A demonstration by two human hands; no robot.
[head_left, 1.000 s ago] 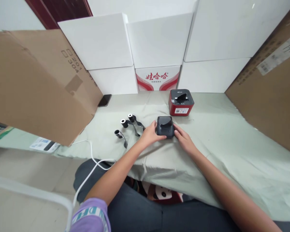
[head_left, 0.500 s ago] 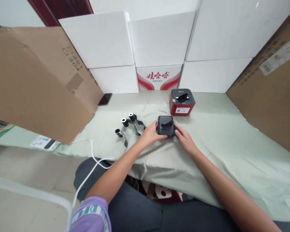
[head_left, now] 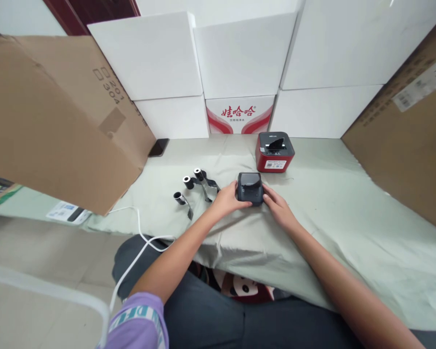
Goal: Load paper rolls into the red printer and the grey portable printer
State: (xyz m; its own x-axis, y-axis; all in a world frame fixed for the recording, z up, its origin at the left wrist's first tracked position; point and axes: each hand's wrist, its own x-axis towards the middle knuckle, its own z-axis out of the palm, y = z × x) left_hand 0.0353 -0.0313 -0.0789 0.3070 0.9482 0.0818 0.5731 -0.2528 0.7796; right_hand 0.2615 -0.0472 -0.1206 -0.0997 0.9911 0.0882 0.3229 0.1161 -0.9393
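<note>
Between my two hands stands a small black printer (head_left: 250,192) with a dark piece of strip poking out of its top. My left hand (head_left: 228,199) grips its left side, the thumb along the front edge. Against its right side press the fingers of my right hand (head_left: 276,207), and their tips are partly hidden. Left of my left hand lie three small rolls of black strip: a near roll (head_left: 179,198), a middle roll (head_left: 188,182) and a far roll (head_left: 198,173), each with a tail unrolled. Behind the black printer is a larger red and black printer (head_left: 275,153).
A phone (head_left: 158,147) lies at the back left on the green cloth (head_left: 334,194). White boxes (head_left: 240,63) wall off the back; cardboard stands at left (head_left: 58,121) and right (head_left: 414,140). A white cable (head_left: 138,225) hangs over the front edge.
The view has shifted very slightly. Both hands stay on the black printer, and the strip at its top looks a little different in shape.
</note>
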